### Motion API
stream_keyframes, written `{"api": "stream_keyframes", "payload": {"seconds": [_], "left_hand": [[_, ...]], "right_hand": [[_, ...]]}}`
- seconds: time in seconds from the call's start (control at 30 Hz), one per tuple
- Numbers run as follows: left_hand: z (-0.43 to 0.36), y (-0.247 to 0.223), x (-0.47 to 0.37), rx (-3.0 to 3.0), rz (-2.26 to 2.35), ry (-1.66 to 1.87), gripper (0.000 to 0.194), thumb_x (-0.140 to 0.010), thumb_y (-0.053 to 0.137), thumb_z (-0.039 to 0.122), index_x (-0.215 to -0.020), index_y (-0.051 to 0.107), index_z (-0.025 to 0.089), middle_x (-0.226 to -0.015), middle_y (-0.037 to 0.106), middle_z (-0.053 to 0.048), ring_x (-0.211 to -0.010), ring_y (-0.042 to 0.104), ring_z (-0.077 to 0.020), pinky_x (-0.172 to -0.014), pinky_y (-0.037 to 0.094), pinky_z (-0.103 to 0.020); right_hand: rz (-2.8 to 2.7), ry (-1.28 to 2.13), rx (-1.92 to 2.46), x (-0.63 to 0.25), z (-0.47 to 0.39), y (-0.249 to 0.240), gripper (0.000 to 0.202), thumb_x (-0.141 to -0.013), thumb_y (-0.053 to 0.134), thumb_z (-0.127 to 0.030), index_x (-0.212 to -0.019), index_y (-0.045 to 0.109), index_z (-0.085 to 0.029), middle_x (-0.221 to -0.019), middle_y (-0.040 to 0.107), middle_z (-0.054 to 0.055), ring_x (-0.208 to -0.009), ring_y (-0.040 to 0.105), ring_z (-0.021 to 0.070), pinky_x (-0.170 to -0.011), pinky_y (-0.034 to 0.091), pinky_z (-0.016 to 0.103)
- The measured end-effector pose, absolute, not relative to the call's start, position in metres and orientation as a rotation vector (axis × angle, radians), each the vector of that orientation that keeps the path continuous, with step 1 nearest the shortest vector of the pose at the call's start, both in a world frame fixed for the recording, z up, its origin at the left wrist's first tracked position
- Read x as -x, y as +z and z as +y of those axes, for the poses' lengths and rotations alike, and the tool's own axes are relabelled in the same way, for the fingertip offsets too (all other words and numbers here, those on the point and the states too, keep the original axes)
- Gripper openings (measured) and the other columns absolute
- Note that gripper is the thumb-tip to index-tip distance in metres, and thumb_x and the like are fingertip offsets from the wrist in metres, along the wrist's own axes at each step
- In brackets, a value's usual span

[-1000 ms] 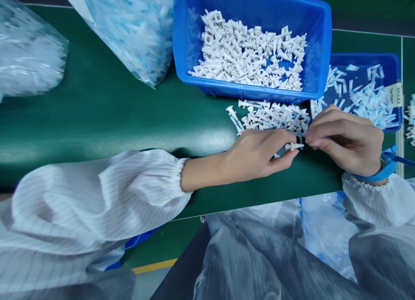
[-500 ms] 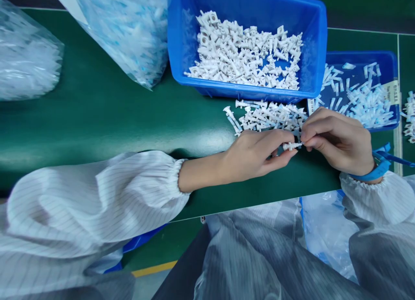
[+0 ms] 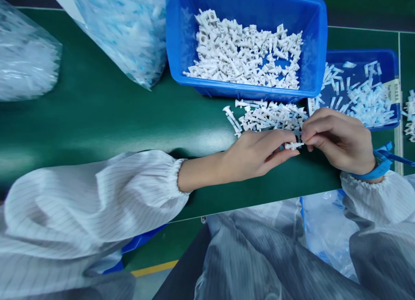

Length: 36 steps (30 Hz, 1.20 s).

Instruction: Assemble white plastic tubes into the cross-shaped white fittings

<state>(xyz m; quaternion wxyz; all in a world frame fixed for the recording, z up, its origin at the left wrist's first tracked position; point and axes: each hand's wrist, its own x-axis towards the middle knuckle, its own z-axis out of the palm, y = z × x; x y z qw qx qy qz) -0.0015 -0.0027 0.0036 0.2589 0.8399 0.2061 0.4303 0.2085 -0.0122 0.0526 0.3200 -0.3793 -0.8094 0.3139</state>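
Between the thumb and fingers of my left hand [image 3: 256, 155] is a small white plastic fitting [image 3: 293, 146], lying roughly level with its narrow end to the right. My right hand [image 3: 340, 140] is closed in a pinch at that narrow end; whatever its fingertips hold is too small to make out. Just behind both hands, a pile of white fittings with pale blue tubes [image 3: 270, 116] lies on the green table [image 3: 129, 122].
Behind the pile stands a deep blue bin [image 3: 249, 90] of white fittings. A shallow blue tray [image 3: 394, 60] at the right holds pale blue-and-white tubes. Clear bags of parts [image 3: 126, 36] lie at the back left. A lined blue container [image 3: 327, 226] is below the table edge.
The white fitting has shifted slightly to the right and its narrow end now points a little upward. Both hands have otherwise barely moved.
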Motion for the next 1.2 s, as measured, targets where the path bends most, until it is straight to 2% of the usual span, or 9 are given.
{"api": "stream_keyframes", "payload": {"seconds": [0.1, 0.23, 0.47, 0.83, 1.2], "left_hand": [[-0.0029, 0.0028, 0.0013, -2.28, 0.543, 1.171, 0.015, -0.096, 0.058, 0.028, -0.096, 0.059, 0.013, -0.083, 0.074, -0.003, -0.073, 0.072, -0.0087, -0.06, 0.051, -0.014], [-0.0043, 0.0023, 0.0011, -2.309, 0.572, 1.188, 0.015, -0.096, 0.058, 0.029, -0.096, 0.059, 0.014, -0.08, 0.074, -0.002, -0.068, 0.07, -0.0086, -0.057, 0.05, -0.015], [-0.0068, 0.0025, 0.0008, -2.355, 0.632, 1.203, 0.015, -0.098, 0.055, 0.028, -0.096, 0.059, 0.014, -0.079, 0.073, -0.001, -0.071, 0.072, -0.0093, -0.056, 0.049, -0.015], [-0.0057, 0.0013, 0.0013, -2.401, 0.601, 1.206, 0.011, -0.096, 0.057, 0.025, -0.097, 0.058, 0.013, -0.085, 0.074, -0.003, -0.076, 0.072, -0.0095, -0.062, 0.053, -0.014], [-0.0057, 0.0017, 0.0007, -2.405, 0.645, 1.204, 0.012, -0.098, 0.053, 0.026, -0.095, 0.057, 0.015, -0.079, 0.071, 0.0, -0.069, 0.069, -0.0079, -0.06, 0.052, -0.015]], "right_hand": [[-2.144, 0.839, 0.99, -0.2086, -0.0115, 0.0536, 0.016, -0.095, 0.056, -0.023, -0.087, 0.069, -0.02, -0.085, 0.07, 0.006, -0.071, 0.067, 0.0144, -0.064, 0.057, 0.027], [-2.162, 0.859, 0.961, -0.2095, -0.01, 0.0546, 0.012, -0.094, 0.057, -0.021, -0.087, 0.068, -0.02, -0.085, 0.069, 0.005, -0.068, 0.066, 0.0136, -0.064, 0.056, 0.027], [-2.179, 0.872, 0.975, -0.2101, -0.0094, 0.0543, 0.013, -0.094, 0.056, -0.019, -0.088, 0.068, -0.02, -0.085, 0.069, 0.003, -0.055, 0.06, 0.0087, -0.053, 0.052, 0.022], [-2.174, 0.832, 0.994, -0.2088, -0.0094, 0.05, 0.014, -0.093, 0.057, -0.019, -0.089, 0.07, -0.02, -0.086, 0.071, 0.004, -0.06, 0.063, 0.0104, -0.057, 0.054, 0.023], [-2.162, 0.847, 1.023, -0.2098, -0.0095, 0.0505, 0.013, -0.093, 0.059, -0.021, -0.087, 0.071, -0.021, -0.084, 0.072, 0.004, -0.059, 0.064, 0.0111, -0.058, 0.055, 0.024]]}}
